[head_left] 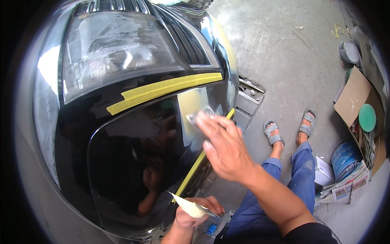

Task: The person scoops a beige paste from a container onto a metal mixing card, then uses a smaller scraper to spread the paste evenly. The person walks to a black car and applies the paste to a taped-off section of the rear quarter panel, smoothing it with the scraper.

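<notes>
A black car panel [122, 162] fills the left side, with a pale cream filler patch [189, 103] near its upper right corner. My right hand [227, 150] presses a small flat scraper [200, 116] onto that patch, its fingers stretched along the blade; motion smears the blade somewhat. Lower down, my left hand [199, 209] grips a putty knife with cream filler [189, 206] spread over its wide blade. The fingers hide most of its handle. Yellow masking tape [162, 90] runs above the patch, and another tape strip [190, 173] follows the panel's lower edge.
A rear window [118, 49] lies beyond the panel. On the right stand an open cardboard box [353, 93], a blue bucket [346, 156], newspapers [345, 189] and a paint can [349, 52]. My sandalled feet rest on concrete [280, 61], near a floor drain [248, 99].
</notes>
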Demonstrator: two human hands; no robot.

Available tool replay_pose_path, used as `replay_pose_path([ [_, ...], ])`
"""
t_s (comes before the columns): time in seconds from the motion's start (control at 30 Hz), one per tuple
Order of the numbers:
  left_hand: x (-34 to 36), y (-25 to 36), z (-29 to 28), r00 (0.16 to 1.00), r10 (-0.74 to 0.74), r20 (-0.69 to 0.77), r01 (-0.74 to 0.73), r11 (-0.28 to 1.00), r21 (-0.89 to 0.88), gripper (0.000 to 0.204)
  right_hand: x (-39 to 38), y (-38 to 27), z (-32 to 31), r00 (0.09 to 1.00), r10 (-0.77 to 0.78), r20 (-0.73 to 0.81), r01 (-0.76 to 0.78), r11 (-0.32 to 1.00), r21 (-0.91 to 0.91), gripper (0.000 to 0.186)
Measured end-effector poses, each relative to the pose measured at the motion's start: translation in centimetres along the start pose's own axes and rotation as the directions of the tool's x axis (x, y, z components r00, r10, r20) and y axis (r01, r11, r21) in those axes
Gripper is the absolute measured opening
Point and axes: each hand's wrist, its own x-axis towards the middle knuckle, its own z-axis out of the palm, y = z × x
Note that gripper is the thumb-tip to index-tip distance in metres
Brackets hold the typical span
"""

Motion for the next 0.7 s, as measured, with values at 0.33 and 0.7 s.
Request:
replay_pose_path([
  [0.33,-0.4,-0.1,-0.9,0.997,0.051,0.056,-0.05,0.999,-0.022,0.031,2.6,-0.2,0.2,0.998,-0.053,0.045,0.052,0.998,0.034,0.049],
  [0.7,-0.6,-0.4,-1.6,0.99,0.102,0.1,-0.101,0.995,-0.017,0.034,-4.4,-1.0,3.7,0.998,-0.05,0.036,0.051,0.998,-0.025,0.051],
])
